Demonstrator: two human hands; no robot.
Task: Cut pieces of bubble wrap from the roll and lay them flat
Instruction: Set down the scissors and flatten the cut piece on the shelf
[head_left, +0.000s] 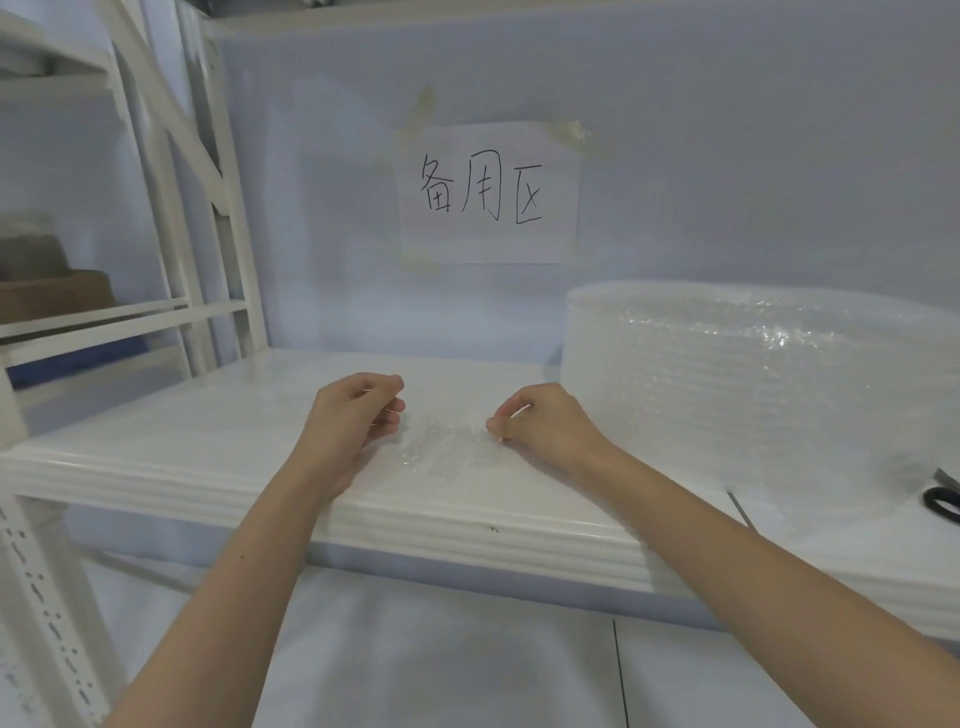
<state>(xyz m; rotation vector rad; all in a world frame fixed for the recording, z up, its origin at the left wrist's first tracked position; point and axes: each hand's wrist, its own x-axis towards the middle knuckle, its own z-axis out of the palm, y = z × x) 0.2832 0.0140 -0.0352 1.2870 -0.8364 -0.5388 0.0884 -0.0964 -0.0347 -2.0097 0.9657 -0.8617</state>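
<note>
A small clear piece of bubble wrap (447, 447) lies on the white shelf (208, 467) between my hands. My left hand (353, 415) rests at its left edge with the fingers curled, thumb and fingertips close together by the wrap's corner. My right hand (540, 421) pinches the wrap's right edge between thumb and fingers. A big roll of bubble wrap (753, 374) stands on the shelf to the right, close beside my right wrist. Black-handled scissors (943, 501) lie at the far right, partly cut off by the frame's edge.
A paper sign (491, 195) with handwritten characters is taped to the back wall. White shelving uprights (218, 208) rise at the left, with brown cardboard (52, 296) on a neighbouring shelf. A loose sheet of wrap spreads from the roll toward the scissors.
</note>
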